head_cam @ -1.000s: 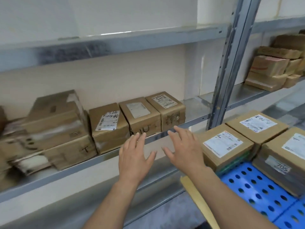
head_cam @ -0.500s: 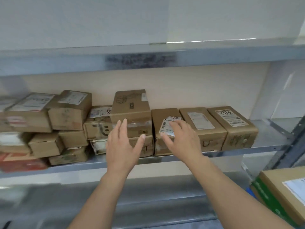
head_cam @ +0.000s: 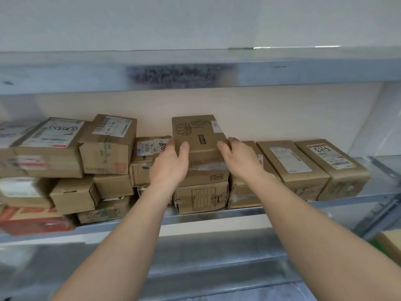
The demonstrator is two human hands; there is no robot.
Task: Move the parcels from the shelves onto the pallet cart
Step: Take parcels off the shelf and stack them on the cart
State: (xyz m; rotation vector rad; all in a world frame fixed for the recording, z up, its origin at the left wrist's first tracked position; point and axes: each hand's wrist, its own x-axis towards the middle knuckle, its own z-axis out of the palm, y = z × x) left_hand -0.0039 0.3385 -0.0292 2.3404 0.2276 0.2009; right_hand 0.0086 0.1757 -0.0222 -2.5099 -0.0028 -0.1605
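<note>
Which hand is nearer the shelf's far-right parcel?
Right. The right hand holds the right side of the flower-stamped box, toward the far-right parcel; the left hand holds the box's left side, farther off.

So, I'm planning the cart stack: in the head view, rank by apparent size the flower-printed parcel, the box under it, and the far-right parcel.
1 and 2, tied: flower-printed parcel and far-right parcel. They look much alike, so I won't rank them.
3: box underneath. It looks smallest, though only its front face shows.
</note>
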